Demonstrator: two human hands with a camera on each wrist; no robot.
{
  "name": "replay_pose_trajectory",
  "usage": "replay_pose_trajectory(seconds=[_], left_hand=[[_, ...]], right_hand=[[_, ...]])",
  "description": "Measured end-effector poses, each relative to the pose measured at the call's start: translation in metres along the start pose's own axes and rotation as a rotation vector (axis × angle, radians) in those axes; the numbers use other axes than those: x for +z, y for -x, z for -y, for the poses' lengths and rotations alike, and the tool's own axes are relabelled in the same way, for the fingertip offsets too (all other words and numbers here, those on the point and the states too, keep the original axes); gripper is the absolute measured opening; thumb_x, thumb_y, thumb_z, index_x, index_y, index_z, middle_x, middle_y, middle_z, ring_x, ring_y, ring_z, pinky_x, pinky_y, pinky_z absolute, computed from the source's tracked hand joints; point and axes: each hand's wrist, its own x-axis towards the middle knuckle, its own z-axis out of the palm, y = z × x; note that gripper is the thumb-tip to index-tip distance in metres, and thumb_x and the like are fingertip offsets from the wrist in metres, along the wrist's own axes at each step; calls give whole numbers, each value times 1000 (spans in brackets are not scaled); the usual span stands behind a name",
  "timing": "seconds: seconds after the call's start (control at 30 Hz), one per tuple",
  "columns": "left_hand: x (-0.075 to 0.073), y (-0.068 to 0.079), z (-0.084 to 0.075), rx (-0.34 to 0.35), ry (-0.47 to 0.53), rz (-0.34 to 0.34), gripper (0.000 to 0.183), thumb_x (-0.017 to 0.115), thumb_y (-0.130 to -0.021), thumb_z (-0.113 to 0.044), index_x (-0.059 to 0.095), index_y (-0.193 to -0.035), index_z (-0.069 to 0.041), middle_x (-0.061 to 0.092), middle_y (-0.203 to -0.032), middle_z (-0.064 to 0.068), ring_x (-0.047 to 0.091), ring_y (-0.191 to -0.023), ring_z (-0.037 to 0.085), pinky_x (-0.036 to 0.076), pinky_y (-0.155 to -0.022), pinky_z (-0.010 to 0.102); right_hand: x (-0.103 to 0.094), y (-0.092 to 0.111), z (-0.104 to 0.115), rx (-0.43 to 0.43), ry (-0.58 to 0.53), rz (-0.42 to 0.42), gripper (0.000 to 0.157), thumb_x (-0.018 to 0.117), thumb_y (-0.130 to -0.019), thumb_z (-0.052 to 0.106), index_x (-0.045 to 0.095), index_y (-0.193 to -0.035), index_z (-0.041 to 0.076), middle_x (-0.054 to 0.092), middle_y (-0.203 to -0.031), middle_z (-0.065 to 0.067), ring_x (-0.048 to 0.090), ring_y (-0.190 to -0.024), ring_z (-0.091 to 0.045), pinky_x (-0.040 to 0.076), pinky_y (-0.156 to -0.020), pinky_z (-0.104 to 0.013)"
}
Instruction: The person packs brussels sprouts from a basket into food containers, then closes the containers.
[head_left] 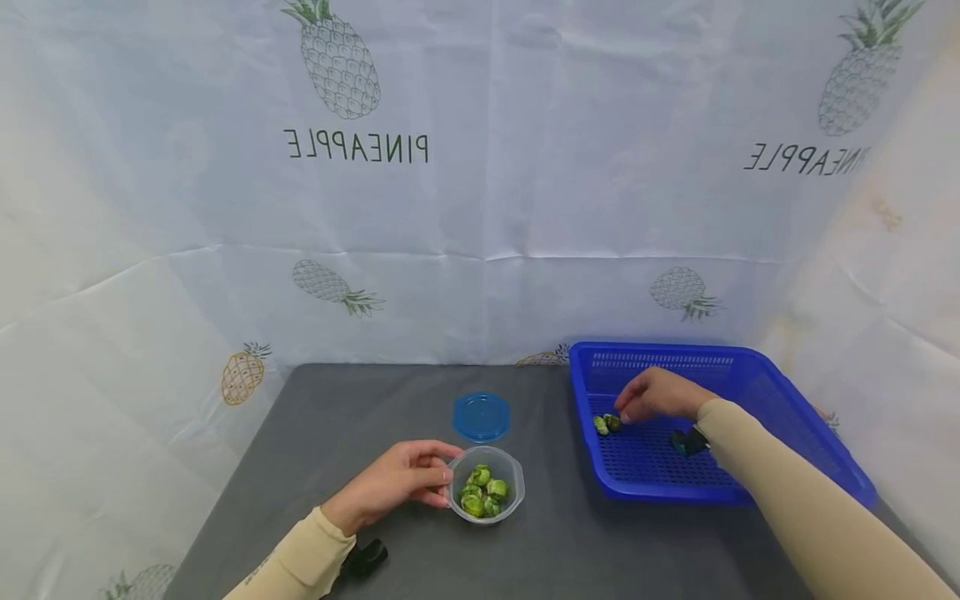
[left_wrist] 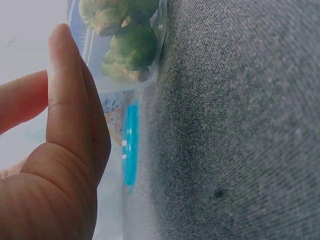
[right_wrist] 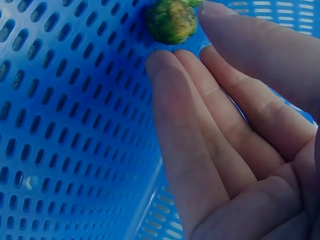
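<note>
My left hand [head_left: 408,475] touches the left side of a small clear plastic container [head_left: 513,500] with its fingertips. Several green Brussels sprouts [head_left: 483,492] lie in the container, and some show through its wall in the left wrist view. In a blue perforated basket [head_left: 630,487], my right hand [head_left: 660,396] reaches down with thumb and fingers apart. Just beyond its fingertips is a Brussels sprout [right_wrist: 172,21] with a yellowish-brown patch. Beside that one, a paler sprout [head_left: 601,426] lies near the basket's left wall.
A round blue lid [head_left: 482,417] lies on the grey table [head_left: 360,408] behind the container. White curtains [head_left: 525,183] printed with pineapples hang behind and at the sides. The basket's raised rim surrounds the right hand.
</note>
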Motion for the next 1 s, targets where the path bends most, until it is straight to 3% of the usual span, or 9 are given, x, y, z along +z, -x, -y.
replay_pose_trajectory(seconds=[0.43, 1.0], left_hand=[[0, -1, 0, -3, -1, -2, 54, 72, -106, -16, 55, -153, 2, 72, -102, 7, 73, -90, 19, 70, -87, 36], [1, 0, -1, 1, 1, -3, 54, 72, -106, -16, 55, -153, 3, 72, -102, 7, 73, -90, 19, 69, -87, 35]], right_hand=[[6, -9, -3, 37, -7, 20, 29, 83, -94, 15, 79, -116, -3, 79, -118, -15, 78, -106, -28, 66, -97, -52], [13, -15, -6, 46, 11, -26, 27, 87, -92, 18, 82, -111, -1, 81, -111, -11, 79, -98, -23, 68, -92, -46]])
